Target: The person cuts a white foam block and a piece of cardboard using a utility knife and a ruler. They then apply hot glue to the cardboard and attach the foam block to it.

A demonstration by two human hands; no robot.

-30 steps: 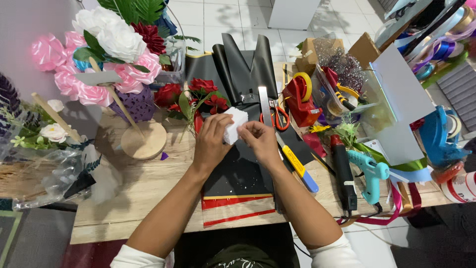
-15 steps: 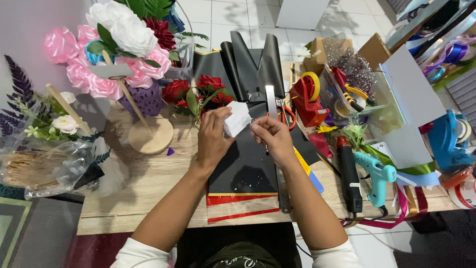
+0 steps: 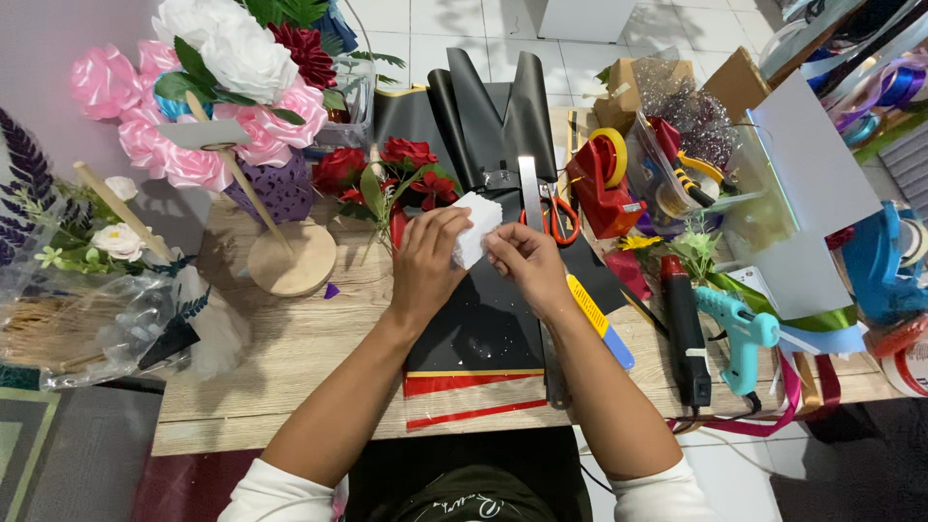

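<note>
A wooden bench [image 3: 290,338] over a white tiled floor [image 3: 445,24] was recorded, crowded with craft supplies. A small white block [image 3: 476,228] was held above black wrapping sheets [image 3: 483,319], gripped between the left hand [image 3: 428,259] and the right hand [image 3: 527,263], fingers of both closed on its edges. Red artificial roses [image 3: 387,169] were noted just behind the hands. A metal ruler [image 3: 531,188], orange-handled scissors [image 3: 559,217], a red tape dispenser [image 3: 609,184] and a teal glue gun [image 3: 739,333] were listed to the right. A pink and white bouquet [image 3: 213,87] stood at left.
</note>
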